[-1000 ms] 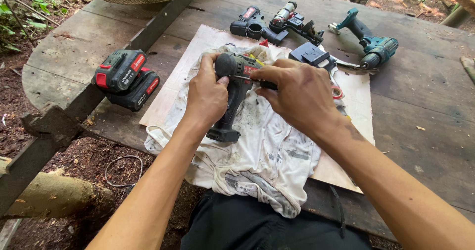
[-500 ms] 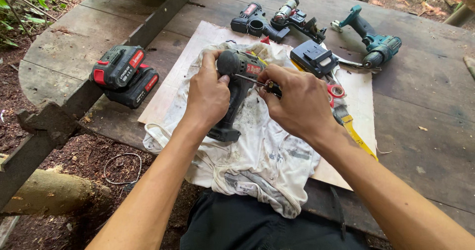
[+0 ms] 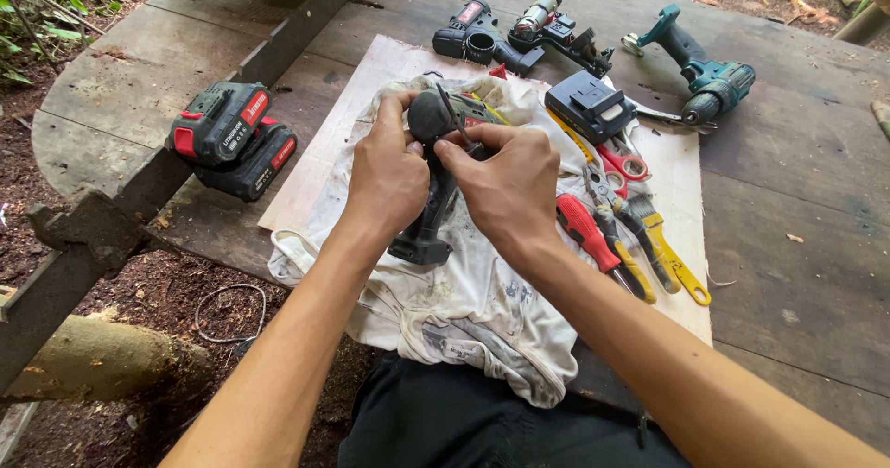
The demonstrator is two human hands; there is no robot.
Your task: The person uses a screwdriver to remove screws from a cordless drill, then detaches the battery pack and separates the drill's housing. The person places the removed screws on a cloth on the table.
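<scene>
While the left hand (image 3: 387, 183) is gripping the rounded back end of a dark power tool body (image 3: 428, 190), the right hand (image 3: 508, 183) is pinching a thin dark tool (image 3: 454, 119) between thumb and fingertips and pressing its tip against the top of that body. It is probably a small screwdriver, though the slim shaft is too small to tell for sure. The tool body is lying on a stained white cloth (image 3: 464, 306), which is spreading over a pale board (image 3: 681, 246) on the weathered wooden table (image 3: 807, 199) and hanging over the near edge. Just beside the right hand, a red-handled screwdriver (image 3: 586, 234), yellow-handled pliers (image 3: 667, 250) and red scissors (image 3: 623, 162) are lying together on the board. A black battery pack (image 3: 593, 107) is sitting above them. Well apart on the left, two red and black battery packs (image 3: 232, 139) are resting stacked near the table edge. At the far side, a teal drill (image 3: 700, 65) and two dark drill parts (image 3: 514, 32) are lying on the bare wood.
</scene>
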